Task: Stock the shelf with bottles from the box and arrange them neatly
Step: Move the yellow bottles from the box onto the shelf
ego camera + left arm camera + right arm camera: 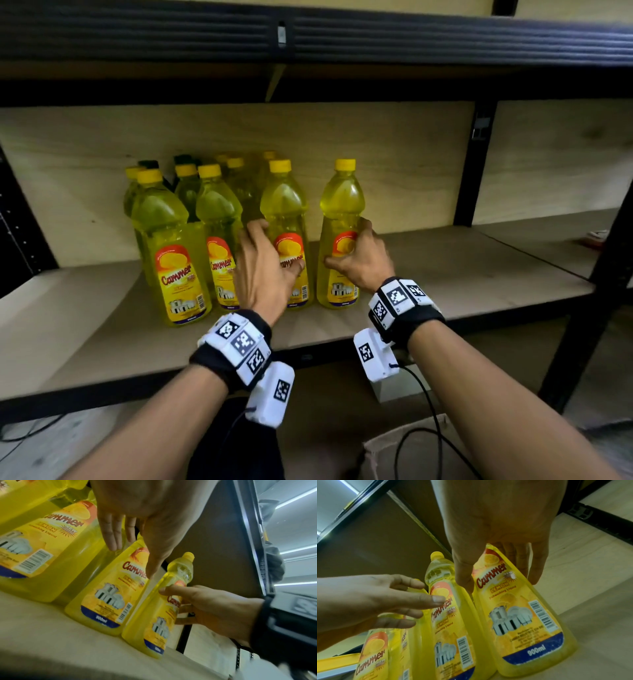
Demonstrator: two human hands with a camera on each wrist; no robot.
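Several yellow "Cammer" dish-liquid bottles with yellow caps stand in rows on the left half of the wooden shelf board (445, 274). The rightmost bottle (340, 202) (522, 622) (154, 628) stands upright, a small gap away from the front row. My right hand (359, 260) (500, 584) (197, 601) grips its label area, thumb on the left, fingers round the right side. My left hand (263, 267) (133, 561) (428, 593) is spread with straight fingers in front of the neighbouring bottle (284, 205) (102, 601) (450, 628), its thumb at the label.
A low black beam (308, 37) of the upper shelf hangs over the bottles. A black upright (474, 164) bounds the bay on the right. Green-capped bottles (149, 164) stand at the back left. A cardboard box (411, 452) and cables lie on the floor below.
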